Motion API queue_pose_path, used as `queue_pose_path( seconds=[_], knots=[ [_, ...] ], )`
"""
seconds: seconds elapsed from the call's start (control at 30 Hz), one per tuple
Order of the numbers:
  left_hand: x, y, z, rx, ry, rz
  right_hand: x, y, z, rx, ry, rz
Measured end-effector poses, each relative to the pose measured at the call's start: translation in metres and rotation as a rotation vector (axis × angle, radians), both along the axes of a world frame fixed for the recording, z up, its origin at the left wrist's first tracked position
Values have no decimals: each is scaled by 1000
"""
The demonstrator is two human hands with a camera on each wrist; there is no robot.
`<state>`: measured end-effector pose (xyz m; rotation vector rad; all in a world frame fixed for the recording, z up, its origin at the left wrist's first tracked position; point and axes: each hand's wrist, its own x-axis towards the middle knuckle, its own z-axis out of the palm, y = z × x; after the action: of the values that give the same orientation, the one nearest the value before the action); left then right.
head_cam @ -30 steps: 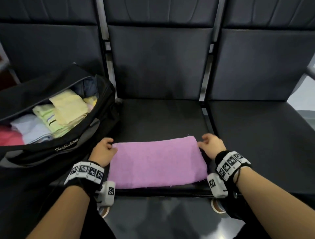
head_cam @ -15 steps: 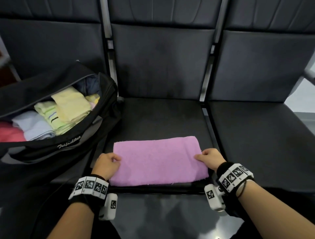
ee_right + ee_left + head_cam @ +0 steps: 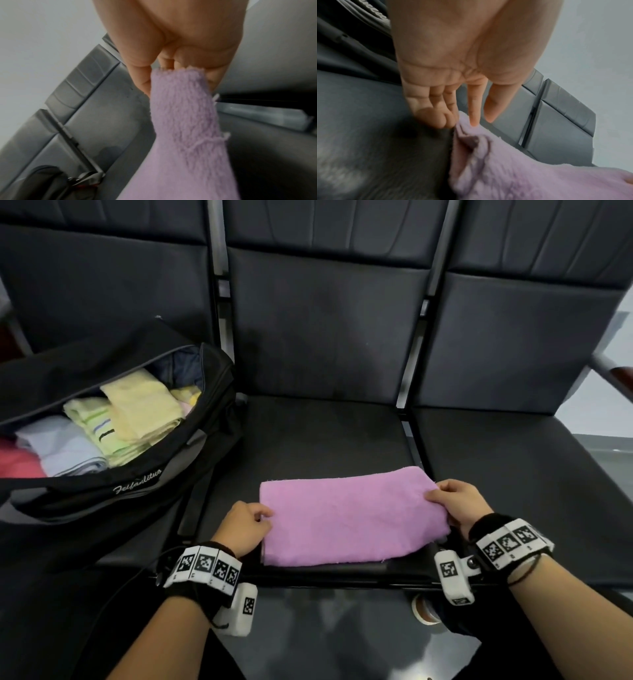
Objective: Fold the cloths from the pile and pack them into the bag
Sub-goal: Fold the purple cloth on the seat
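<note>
A folded purple cloth (image 3: 349,515) lies on the middle black seat (image 3: 325,433), close to its front edge. My left hand (image 3: 263,517) is at the cloth's left edge with the thumb on top. In the left wrist view the left hand (image 3: 471,121) pinches the raised edge of the cloth (image 3: 513,169) between the index and the curled fingers. My right hand (image 3: 436,494) grips the right end. In the right wrist view the right hand (image 3: 171,70) pinches that end of the cloth (image 3: 185,121) and holds it lifted. The open black bag (image 3: 137,487) sits on the left seat.
In the bag lie folded cloths: yellow (image 3: 144,405), green striped (image 3: 99,422), light blue (image 3: 65,446) and pink (image 3: 17,460). The right seat (image 3: 513,474) is bare. Seat backs (image 3: 325,330) rise behind. A tape roll (image 3: 424,609) lies on the floor.
Both hands slid from the cloth's far corners down its side edges towards me. The right hand now holds the right end, slightly raised.
</note>
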<state>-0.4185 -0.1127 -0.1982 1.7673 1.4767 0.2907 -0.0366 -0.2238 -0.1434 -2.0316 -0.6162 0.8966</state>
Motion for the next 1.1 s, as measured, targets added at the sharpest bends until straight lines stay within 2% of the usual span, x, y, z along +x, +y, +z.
queue_pose_path(
  seconds=[0.1,0.17,0.27,0.37,0.47,0.6,0.7,0.83,0.97,1.03,1.1],
  knots=[
    [2,-1,10,69,-53,76,-28,8,19,71,9,89],
    [4,-4,15,43,-130,111,-57,18,30,134,1,173],
    [8,-10,21,-116,-318,170,-113,38,40,217,-17,301],
    [11,-14,26,-282,-488,258,-168,54,33,223,97,458],
    [11,-15,27,-378,-524,309,-200,56,17,148,208,607],
    [13,-15,19,-375,-491,336,-184,45,3,81,128,584],
    [19,-15,12,-249,-395,229,-158,32,-2,39,21,571],
    [33,-19,7,-68,-275,80,-145,15,-6,41,-120,673],
    [32,-9,11,52,-327,140,-149,7,-10,149,-182,756],
    [22,-1,13,52,-360,175,-152,6,-12,156,-220,811],
    [13,2,12,10,-315,176,-154,5,-16,121,-258,879]
  ],
)
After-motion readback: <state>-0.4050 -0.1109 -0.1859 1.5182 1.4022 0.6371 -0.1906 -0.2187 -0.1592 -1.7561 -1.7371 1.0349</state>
